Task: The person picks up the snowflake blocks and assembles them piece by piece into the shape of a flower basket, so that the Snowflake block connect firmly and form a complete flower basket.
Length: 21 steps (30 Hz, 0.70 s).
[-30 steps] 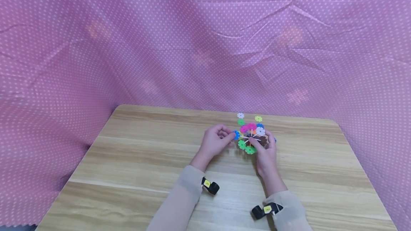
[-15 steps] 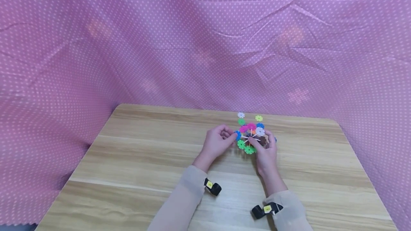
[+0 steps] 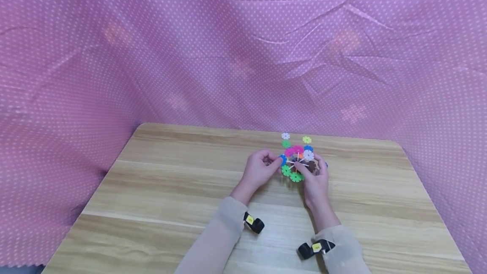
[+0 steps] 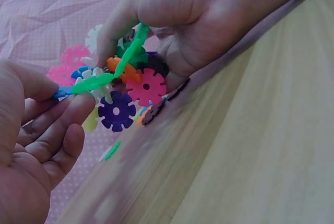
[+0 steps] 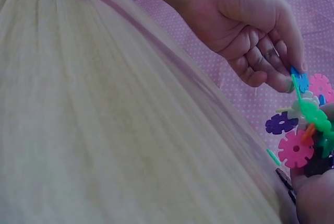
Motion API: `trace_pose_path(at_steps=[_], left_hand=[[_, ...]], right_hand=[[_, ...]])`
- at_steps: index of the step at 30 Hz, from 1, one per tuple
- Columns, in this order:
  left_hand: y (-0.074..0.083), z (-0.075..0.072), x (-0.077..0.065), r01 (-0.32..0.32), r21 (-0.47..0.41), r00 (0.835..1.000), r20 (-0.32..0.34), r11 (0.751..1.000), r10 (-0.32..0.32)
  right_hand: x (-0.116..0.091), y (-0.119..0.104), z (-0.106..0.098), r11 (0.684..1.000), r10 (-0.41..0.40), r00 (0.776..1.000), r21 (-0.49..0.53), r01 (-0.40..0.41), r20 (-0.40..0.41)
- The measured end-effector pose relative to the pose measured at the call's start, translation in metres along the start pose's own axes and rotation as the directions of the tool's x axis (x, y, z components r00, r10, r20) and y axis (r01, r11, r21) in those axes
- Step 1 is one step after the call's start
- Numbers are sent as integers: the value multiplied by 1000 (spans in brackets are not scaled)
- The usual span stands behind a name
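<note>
Near the table's back edge, my right hand (image 3: 316,184) grips a cluster of slotted snowflake discs (image 3: 295,177), its thumb over the middle. Pink, green, white, brown and purple discs interlock there around white spokes. My left hand (image 3: 258,169) pinches a blue snowflake disc (image 3: 283,160) between thumb and index finger at the cluster's left side. In the left wrist view this blue disc (image 4: 62,92) meets the end of a green disc (image 4: 93,83). A purple disc (image 4: 116,111) and a pink disc (image 4: 146,86) face that camera. The right palm hides part of the cluster.
Behind the cluster, loose white (image 3: 285,136), green (image 3: 286,143) and yellow discs (image 3: 307,139) lie on the wooden table (image 3: 171,181). Another blue disc (image 3: 308,149) shows nearby. A pink dotted cloth (image 3: 243,54) hangs around the back and sides.
My left hand has shifted slightly right, bringing the blue disc up against the cluster's left side. The right hand has stayed almost still with the cluster.
</note>
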<state>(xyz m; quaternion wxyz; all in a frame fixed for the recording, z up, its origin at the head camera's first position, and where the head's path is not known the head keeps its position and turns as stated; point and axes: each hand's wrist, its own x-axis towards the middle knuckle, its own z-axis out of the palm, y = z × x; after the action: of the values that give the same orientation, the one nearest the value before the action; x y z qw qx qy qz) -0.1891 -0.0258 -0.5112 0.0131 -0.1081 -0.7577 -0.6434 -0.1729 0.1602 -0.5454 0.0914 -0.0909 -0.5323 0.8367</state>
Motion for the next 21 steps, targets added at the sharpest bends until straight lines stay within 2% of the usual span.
trace_pose_path(at_steps=[5,10,21], left_hand=[[-2,2,0,-15,21,1000,3,1000,15],[-2,2,0,-32,80,999,30,996,29],[-2,5,-2,-11,151,1000,12,989,10]], right_hand=[[0,-1,0,1000,8,1000,1,-8,-7],[-1,-2,0,1000,5,1000,-21,-5,-21],[-2,-3,1,997,-10,1000,-81,9,-15]])
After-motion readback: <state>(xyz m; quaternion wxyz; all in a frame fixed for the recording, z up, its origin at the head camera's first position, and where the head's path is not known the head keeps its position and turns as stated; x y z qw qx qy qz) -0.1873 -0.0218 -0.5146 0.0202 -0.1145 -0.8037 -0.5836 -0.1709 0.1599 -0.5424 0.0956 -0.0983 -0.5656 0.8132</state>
